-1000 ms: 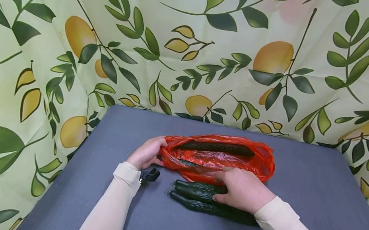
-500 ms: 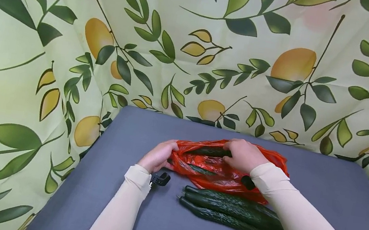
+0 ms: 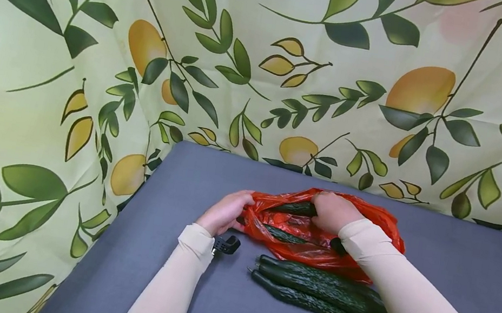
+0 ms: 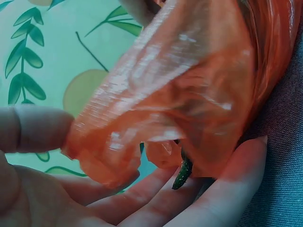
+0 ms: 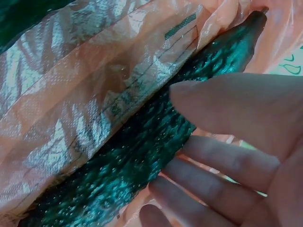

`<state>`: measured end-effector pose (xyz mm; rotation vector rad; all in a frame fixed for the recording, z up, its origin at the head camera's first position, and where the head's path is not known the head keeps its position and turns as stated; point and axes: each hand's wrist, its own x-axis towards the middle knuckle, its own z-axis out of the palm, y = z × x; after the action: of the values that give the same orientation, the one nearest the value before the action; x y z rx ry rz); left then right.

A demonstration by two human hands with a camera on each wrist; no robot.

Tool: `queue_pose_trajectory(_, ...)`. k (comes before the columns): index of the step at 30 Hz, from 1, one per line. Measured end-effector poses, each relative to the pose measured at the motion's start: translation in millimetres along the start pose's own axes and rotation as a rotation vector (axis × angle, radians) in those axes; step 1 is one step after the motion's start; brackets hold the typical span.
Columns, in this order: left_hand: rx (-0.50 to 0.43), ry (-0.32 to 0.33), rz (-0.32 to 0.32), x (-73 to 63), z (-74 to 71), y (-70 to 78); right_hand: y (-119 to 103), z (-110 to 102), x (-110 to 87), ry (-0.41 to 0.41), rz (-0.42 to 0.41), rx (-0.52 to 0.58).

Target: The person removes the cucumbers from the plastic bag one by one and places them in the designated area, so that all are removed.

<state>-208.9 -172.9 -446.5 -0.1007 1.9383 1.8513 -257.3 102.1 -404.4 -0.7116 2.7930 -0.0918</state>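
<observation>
A red plastic bag [image 3: 295,248] lies with its mouth spread, and my left hand [image 3: 224,212] holds its left end. In the left wrist view the thumb [image 4: 42,127] presses the film from one side, with fingers below; a cucumber's stem end [image 4: 183,172] pokes out beside them. My right hand [image 3: 335,213] reaches inside the bag to a dark green cucumber [image 3: 297,208] along the far side. The right wrist view shows thumb and nearly straight fingertips touching this bumpy cucumber [image 5: 142,137]. Another cucumber [image 3: 285,235] lies inside, nearer the front.
Several long cucumbers [image 3: 319,287] lie side by side on the grey table [image 3: 227,306], just in front of the bag. A leaf-and-fruit patterned cloth [image 3: 252,25] hangs behind and to the left. A black band [image 3: 227,244] sits at the left wrist.
My right hand has gone from above the cucumbers on the table into the bag, at the far cucumber. The left hand keeps its hold on the bag. The head view has swung left.
</observation>
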Motion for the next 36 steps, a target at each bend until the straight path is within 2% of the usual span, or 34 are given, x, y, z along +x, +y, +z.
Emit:
queue_pose_trajectory(13,0.059,-0.014,0.019,-2.9,1.6,1.0,-0.8,6.1,6.2,0.015,0.027,0.008)
queue_pose_trajectory(21,0.084,-0.001,0.018,-2.7,0.6,-0.7,-3.3,9.2,5.6,0.038,0.004,-0.019)
queue_pose_trajectory(30,0.086,-0.006,0.036,-0.3,1.6,-0.9,-1.2,14.2,0.7,0.018,0.007,0.029)
queue_pose_trajectory(36,0.084,0.001,0.032,-1.0,1.3,-2.8,0.5,15.2,-2.6,0.031,-0.028,0.006)
